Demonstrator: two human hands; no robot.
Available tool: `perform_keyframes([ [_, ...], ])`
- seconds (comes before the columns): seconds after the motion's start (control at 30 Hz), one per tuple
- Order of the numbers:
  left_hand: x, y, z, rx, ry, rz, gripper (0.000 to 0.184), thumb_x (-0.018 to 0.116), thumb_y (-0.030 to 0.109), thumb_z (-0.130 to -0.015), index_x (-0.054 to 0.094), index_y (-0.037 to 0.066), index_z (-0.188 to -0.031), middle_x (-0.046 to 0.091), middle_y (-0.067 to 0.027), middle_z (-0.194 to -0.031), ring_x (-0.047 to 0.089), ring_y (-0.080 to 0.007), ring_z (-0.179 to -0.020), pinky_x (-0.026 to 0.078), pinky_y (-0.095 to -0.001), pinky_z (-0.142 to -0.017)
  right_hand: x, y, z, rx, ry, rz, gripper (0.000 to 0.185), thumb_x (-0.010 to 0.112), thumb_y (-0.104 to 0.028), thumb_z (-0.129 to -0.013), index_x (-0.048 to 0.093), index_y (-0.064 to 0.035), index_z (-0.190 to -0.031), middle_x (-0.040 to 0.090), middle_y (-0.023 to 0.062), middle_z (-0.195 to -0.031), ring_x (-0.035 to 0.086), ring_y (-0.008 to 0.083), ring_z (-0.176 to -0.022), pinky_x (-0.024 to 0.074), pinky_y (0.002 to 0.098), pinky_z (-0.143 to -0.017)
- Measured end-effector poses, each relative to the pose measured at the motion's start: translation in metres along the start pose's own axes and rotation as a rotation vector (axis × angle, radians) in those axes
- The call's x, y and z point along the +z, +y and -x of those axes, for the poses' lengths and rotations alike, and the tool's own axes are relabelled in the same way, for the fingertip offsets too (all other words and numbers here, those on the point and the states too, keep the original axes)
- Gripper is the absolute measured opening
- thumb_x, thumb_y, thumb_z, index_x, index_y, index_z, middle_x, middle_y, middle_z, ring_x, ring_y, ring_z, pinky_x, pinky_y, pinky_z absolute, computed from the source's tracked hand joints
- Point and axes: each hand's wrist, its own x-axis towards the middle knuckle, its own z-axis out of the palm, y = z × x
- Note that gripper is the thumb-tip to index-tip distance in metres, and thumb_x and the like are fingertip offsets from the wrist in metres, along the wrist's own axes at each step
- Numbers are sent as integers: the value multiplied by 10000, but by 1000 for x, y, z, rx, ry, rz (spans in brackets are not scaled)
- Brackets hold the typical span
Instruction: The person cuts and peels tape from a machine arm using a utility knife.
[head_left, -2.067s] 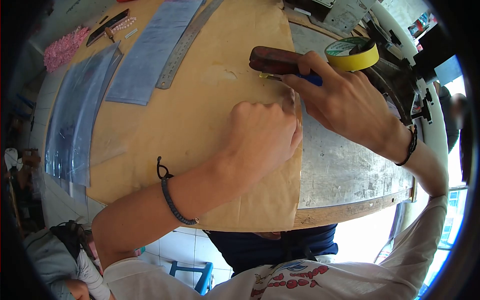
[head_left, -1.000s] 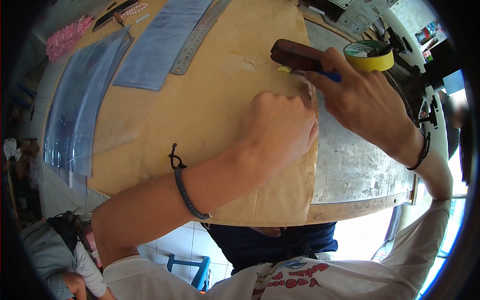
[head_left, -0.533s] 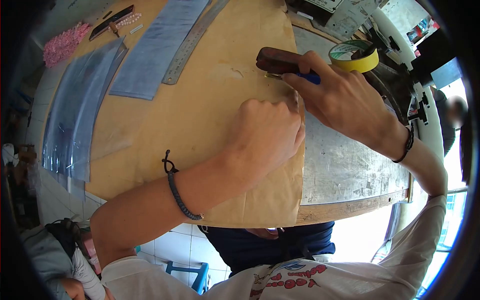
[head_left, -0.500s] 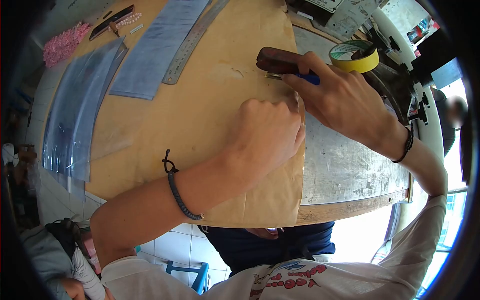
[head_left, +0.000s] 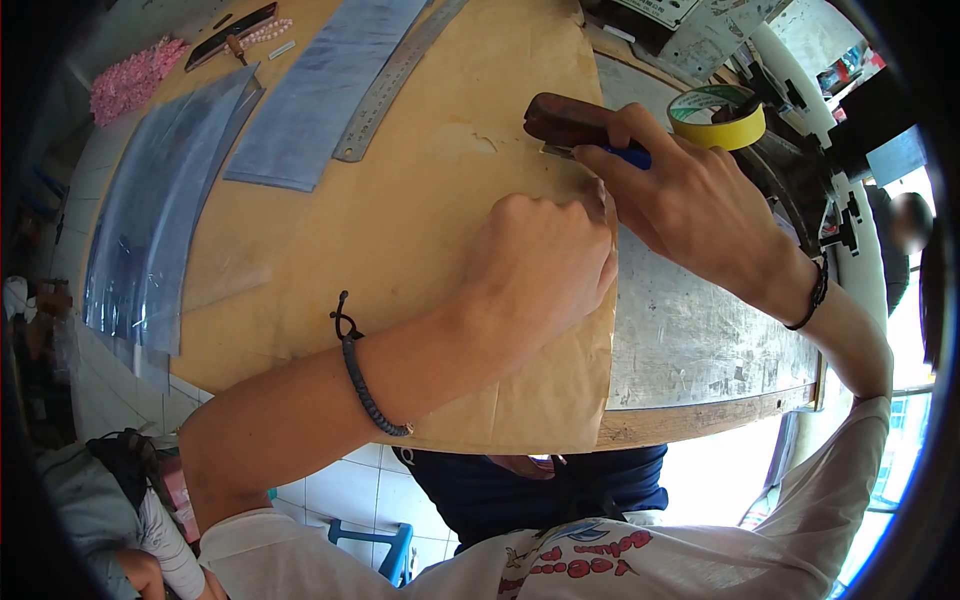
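Note:
My left hand (head_left: 545, 250) is closed in a fist at the right edge of a brown paper sheet (head_left: 420, 200). A thin bit of edge shows above its knuckles, but what the curled fingers hold is hidden. Just beyond it, my right hand (head_left: 690, 195) grips a dark reddish-brown tool (head_left: 568, 118) with a rounded end, pointing left. Beneath that tool, a blue piece (head_left: 632, 155) with a narrow metal strip in front shows between my fingers. I cannot tell the tool's exact kind, nor whether the blue piece belongs to it.
Clear plastic sheets (head_left: 150, 220) and bluish film strips (head_left: 325, 95) lie left, beside a steel ruler (head_left: 395, 85). A yellow tape roll (head_left: 735, 132) stands near my right wrist, with machinery behind. A worn metal surface (head_left: 700, 340) borders the paper. Another person sits at lower left.
The view has shifted slightly, so the table things appear a little further right. Both hands keep nearly the same pose, and the dark tool stays in my right hand.

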Motion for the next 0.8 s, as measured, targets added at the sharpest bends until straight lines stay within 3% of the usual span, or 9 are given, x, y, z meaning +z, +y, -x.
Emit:
perform_keyframes([
  [0.27, 0, 0, 0, -5, 3, 5, 294, 592, 253, -924, 728, 26, -1051, 639, -89, -555, 648, -270, -478, 506, -384, -496, 0, 0, 0, -11, -2, 4, 335, 718, -114, -867, 676, -109, -1200, 509, 67, -1114, 689, 262, -722, 577, 367, -634],
  [0.37, 0, 0, 0, 7, 9, 5, 297, 592, 253, -924, 734, 22, -1045, 636, -90, -552, 646, -269, -476, 506, -383, -495, -1, -1, -1, -32, 50, -10, 270, 676, -69, -821, 696, -47, -1090, 582, 109, -1126, 701, 266, -704, 582, 373, -654],
  [0.67, 3, -1, 0, -9, 41, 37, 240, 591, 260, -931, 673, 84, -789, 622, -92, -530, 640, -282, -465, 497, -401, -490, 1, -4, -2, -9, 28, -2, 261, 646, -66, -838, 693, -47, -1094, 564, 112, -1140, 704, 273, -722, 583, 371, -668],
  [0.8, 3, -1, 0, -4, 54, 25, 243, 593, 268, -929, 685, 86, -796, 615, -96, -522, 633, -284, -456, 493, -405, -486, -2, -5, -8, -46, 11, 65, 240, 670, -82, -847, 683, -44, -1084, 561, 100, -1125, 705, 267, -731, 580, 369, -663],
])
